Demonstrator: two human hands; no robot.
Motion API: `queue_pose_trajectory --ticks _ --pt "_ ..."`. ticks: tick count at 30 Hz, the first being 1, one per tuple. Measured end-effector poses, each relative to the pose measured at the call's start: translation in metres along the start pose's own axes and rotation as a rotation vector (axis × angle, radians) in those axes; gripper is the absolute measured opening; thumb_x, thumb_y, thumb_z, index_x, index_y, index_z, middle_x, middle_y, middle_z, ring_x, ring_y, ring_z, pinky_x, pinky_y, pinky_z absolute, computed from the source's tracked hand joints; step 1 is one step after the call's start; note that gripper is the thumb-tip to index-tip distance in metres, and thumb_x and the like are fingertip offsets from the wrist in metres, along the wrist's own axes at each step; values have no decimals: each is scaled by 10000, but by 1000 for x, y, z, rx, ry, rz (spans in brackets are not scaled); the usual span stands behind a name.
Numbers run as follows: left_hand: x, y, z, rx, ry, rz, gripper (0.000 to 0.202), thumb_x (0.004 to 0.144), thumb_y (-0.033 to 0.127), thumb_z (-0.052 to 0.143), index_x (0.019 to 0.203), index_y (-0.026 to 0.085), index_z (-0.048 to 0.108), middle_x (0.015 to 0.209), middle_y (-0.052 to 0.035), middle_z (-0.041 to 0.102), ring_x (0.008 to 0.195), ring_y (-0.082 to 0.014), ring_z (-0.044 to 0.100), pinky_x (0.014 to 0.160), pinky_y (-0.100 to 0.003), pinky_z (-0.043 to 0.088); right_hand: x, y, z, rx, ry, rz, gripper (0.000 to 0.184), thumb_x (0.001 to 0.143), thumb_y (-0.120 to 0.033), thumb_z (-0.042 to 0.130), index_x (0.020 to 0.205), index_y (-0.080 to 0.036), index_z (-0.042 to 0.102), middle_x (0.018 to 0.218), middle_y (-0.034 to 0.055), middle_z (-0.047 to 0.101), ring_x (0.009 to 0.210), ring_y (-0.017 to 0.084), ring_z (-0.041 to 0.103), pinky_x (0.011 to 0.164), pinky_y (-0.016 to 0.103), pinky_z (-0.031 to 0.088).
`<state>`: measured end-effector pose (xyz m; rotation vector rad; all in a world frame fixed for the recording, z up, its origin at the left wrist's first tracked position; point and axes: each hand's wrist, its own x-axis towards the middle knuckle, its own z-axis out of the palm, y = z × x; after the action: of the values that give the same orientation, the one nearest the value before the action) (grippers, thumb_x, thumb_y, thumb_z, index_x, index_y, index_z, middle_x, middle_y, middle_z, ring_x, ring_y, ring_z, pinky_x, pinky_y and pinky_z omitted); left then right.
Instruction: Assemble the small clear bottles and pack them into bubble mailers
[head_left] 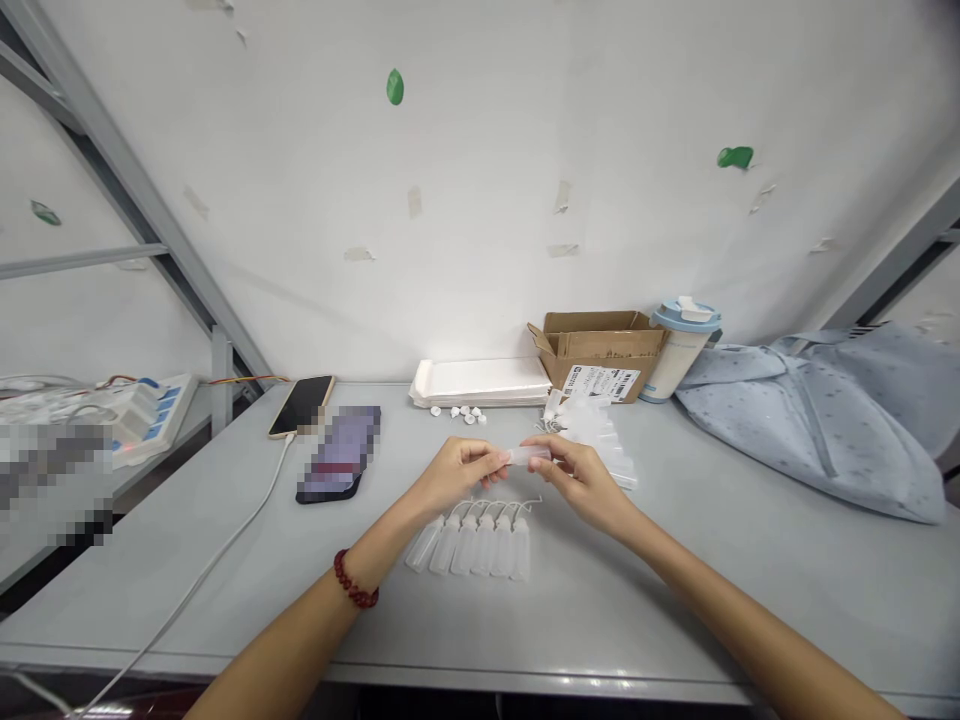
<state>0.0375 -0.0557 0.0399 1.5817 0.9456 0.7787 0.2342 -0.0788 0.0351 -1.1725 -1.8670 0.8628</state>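
Note:
A small translucent plastic bottle [529,455] lies sideways in the air between my two hands. My left hand [461,464] pinches its left end, and the fingertips hide what sits there. My right hand [581,478] grips the other end between thumb and fingers. Below them, several similar bottles [484,547] lie side by side, with thin bent tubes [487,507] at their tops. Beyond my right hand is a heap of clear bottles [598,428]. Several small white caps [469,414] lie on the table beyond my left hand.
A white packet [484,381] and an opened cardboard box [600,350] stand by the wall, beside a blue-lidded cup [681,350]. At right lies a pale blue fabric bag [810,425]. Two phones, one black-screened [302,405], one lit [341,450], and a white cable [240,545] are left.

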Motion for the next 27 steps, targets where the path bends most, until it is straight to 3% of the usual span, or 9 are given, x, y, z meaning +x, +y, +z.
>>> queue_pose_trajectory --ticks 9,12,16,20,27 --pt "-4 0 5 89 41 95 235 785 334 598 857 128 688 841 -67 677 741 -156 584 708 -258 462 -1 -2 1 27 -8 38 285 840 -426 475 866 -177 612 624 -6 520 560 126 440 529 262 326" --pt "-5 -3 9 201 103 192 199 802 294 579 874 142 686 883 -72 677 837 -178 596 783 -271 460 0 -2 0 60 -10 76 305 827 -449 481 830 -169 602 607 -12 488 554 119 419 530 258 318" --pt "-5 -5 11 300 144 291 182 807 280 572 861 152 689 869 -69 677 829 -182 597 781 -281 464 0 0 1 92 5 125 319 817 -463 475 786 -165 586 568 -28 437 526 111 391 511 251 312" --pt "-5 0 9 179 75 212 225 819 322 558 897 153 684 892 -57 686 845 -173 607 774 -263 473 1 0 0 128 -3 120 310 811 -458 482 823 -170 594 592 -22 484 519 108 403 510 248 329" --pt "-4 4 7 142 -17 43 365 847 426 484 755 121 661 756 -44 666 640 -118 560 637 -228 454 0 1 -1 100 -1 37 324 836 -445 459 947 -174 598 666 -3 538 551 111 426 528 249 361"
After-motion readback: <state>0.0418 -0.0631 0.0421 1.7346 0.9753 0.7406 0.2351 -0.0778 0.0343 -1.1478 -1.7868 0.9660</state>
